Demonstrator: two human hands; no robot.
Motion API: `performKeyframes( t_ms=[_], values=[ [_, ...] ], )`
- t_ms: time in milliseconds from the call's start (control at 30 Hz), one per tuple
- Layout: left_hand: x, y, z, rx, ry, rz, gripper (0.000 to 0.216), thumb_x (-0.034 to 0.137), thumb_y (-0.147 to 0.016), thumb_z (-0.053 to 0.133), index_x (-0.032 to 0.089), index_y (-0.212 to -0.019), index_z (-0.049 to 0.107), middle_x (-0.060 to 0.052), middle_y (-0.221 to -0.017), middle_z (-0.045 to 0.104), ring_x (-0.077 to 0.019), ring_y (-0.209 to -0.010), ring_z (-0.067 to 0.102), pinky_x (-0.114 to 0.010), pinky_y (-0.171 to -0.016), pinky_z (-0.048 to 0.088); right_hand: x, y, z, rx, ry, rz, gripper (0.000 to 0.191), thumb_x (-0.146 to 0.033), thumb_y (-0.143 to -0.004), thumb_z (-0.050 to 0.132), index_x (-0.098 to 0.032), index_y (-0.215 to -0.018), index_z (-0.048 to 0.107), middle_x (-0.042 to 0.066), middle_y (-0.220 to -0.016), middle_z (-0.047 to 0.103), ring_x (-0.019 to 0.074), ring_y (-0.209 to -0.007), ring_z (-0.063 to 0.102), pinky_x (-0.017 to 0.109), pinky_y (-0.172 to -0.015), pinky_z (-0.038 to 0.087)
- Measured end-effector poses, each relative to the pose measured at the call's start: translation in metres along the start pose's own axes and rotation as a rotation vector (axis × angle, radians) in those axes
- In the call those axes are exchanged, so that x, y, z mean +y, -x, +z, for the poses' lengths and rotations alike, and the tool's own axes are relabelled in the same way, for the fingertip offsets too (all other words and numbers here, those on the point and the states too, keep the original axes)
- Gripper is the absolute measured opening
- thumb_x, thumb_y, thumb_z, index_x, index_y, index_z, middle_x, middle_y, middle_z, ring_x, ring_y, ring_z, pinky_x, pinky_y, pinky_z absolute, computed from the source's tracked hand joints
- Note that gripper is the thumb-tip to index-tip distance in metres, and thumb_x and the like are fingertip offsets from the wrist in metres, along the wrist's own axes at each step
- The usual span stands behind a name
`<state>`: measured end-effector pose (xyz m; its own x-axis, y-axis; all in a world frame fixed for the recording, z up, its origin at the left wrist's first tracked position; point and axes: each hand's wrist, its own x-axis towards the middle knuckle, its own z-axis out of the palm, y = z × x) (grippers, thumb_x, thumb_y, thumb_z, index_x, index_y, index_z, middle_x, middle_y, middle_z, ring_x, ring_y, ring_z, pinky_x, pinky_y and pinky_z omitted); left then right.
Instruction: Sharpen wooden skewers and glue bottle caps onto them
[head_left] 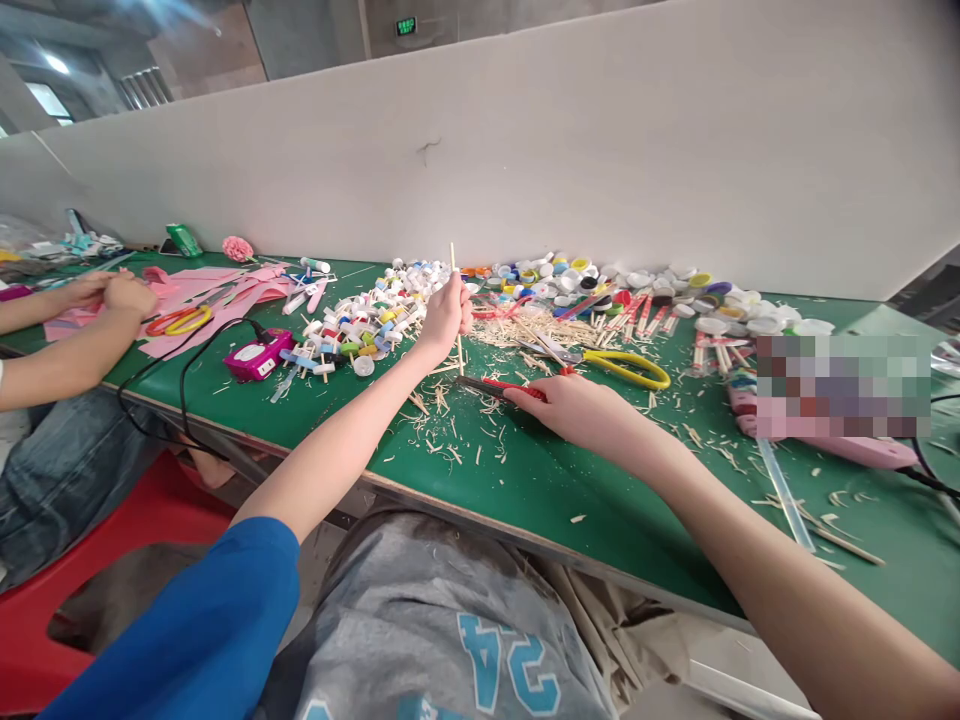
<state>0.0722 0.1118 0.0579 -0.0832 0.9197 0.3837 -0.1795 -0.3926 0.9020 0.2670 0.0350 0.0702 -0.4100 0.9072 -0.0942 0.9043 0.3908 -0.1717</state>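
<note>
Two hands meet mid-frame. The left hand (444,318) is closed around an upright wooden stick (453,262), and the right hand (577,408) grips a red cutter (501,386) whose blade is hard to make out. A blurred patch (840,385) hides things at right. Shavings litter the green table (525,480) below a pale wall (600,130). The shirt (450,620) reads "24".

A thin, pale wooden stick (452,258) stands almost upright, left of the yellow-handled scissors (628,369) and a little farther back. The left hand (444,318) grips it around the middle. Its top pokes clear above the fist, and its lower end comes out beneath and reaches the green table (525,480) among the shavings (442,440). The red-handled knife (501,386) lies nearly flat, just left of the scissors, its dark slim end pointing towards the stick's foot. The right hand (574,408) holds its handle end. It looks like a craft knife, though the blade is hard to make out.
</note>
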Motion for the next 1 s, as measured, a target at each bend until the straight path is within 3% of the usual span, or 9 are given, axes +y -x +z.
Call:
performKeyframes(
  t_ms=[100, 267, 467, 800, 1000],
  values=[
    [0.003, 0.001, 0.002, -0.014, 0.0, -0.022, 0.05, 0.058, -0.095, 0.041, 0.022, -0.062, 0.028, 0.007, -0.047, 0.023, -0.0063, -0.038, 0.019, -0.025, -0.039, 0.022, -0.003, 0.001, -0.005, 0.087, -0.034, 0.023, 0.056, -0.065, -0.094, 0.03, -0.022, -0.073, 0.059, 0.004, -0.067, 0.063, 0.017, -0.054, 0.053, 0.028, -0.051, 0.03],
    [0.009, 0.005, 0.005, -0.059, 0.01, -0.066, 0.049, 0.058, -0.095, 0.038, 0.022, -0.063, 0.027, 0.008, -0.046, 0.021, -0.0059, -0.036, 0.019, -0.024, -0.039, 0.022, -0.005, -0.001, -0.003, 0.218, 0.104, 0.025, 0.051, -0.058, -0.097, 0.028, -0.02, -0.086, 0.061, 0.006, -0.072, 0.063, 0.0192, -0.06, 0.056, 0.028, -0.052, 0.027],
    [0.012, 0.006, 0.003, -0.092, 0.0, -0.041, 0.05, 0.06, -0.093, 0.04, 0.023, -0.063, 0.025, 0.008, -0.046, 0.02, -0.0057, -0.036, 0.02, -0.025, -0.039, 0.02, -0.008, -0.01, 0.003, 0.229, 0.086, -0.009, 0.052, -0.059, -0.098, 0.026, -0.022, -0.086, 0.061, 0.007, -0.075, 0.063, 0.0213, -0.069, 0.06, 0.028, -0.053, 0.028],
    [0.012, 0.005, 0.011, -0.105, 0.016, -0.083, 0.052, 0.062, -0.093, 0.04, 0.022, -0.061, 0.026, 0.008, -0.046, 0.019, -0.0057, -0.035, 0.018, -0.024, -0.038, 0.02, -0.008, -0.004, -0.011, 0.129, -0.049, 0.051, 0.05, -0.06, -0.096, 0.032, -0.021, -0.081, 0.061, 0.005, -0.072, 0.063, 0.0166, -0.057, 0.054, 0.028, -0.053, 0.03],
    [0.011, 0.004, 0.01, -0.129, 0.043, -0.081, 0.052, 0.061, -0.092, 0.042, 0.022, -0.061, 0.027, 0.009, -0.046, 0.02, -0.0052, -0.036, 0.018, -0.023, -0.038, 0.02, -0.004, -0.002, -0.01, 0.1, -0.006, 0.048, 0.054, -0.06, -0.097, 0.029, -0.021, -0.08, 0.063, 0.006, -0.069, 0.063, 0.0169, -0.056, 0.057, 0.027, -0.051, 0.033]
  ],
)
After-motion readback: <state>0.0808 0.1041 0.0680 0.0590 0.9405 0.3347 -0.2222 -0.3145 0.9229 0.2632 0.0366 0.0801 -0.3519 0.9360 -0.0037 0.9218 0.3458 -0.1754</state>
